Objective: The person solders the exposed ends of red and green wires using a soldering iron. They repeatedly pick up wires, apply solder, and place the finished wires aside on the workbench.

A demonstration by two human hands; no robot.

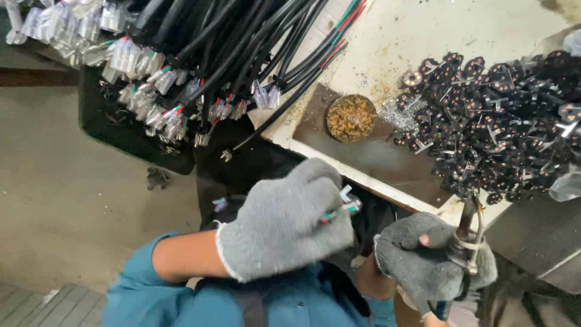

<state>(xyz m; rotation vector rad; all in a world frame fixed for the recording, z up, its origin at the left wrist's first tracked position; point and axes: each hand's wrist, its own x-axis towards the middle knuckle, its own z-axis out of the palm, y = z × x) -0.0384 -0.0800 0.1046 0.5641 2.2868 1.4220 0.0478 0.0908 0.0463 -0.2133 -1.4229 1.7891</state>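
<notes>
While the gloved left hand [284, 227] grips a cable end [340, 209] with coloured wires and a clear connector just off the workbench's [423, 30] near edge, the gloved right hand [426, 257] clenches a soldering iron [472, 233] beside the bench's near corner, below a pile of black plugs [502, 121] and a round tin [351, 118].

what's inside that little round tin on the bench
The round tin holds a lumpy amber-brown substance, filling it nearly to the rim. Its bottom is covered by that substance, so nothing beneath can be seen.
</notes>
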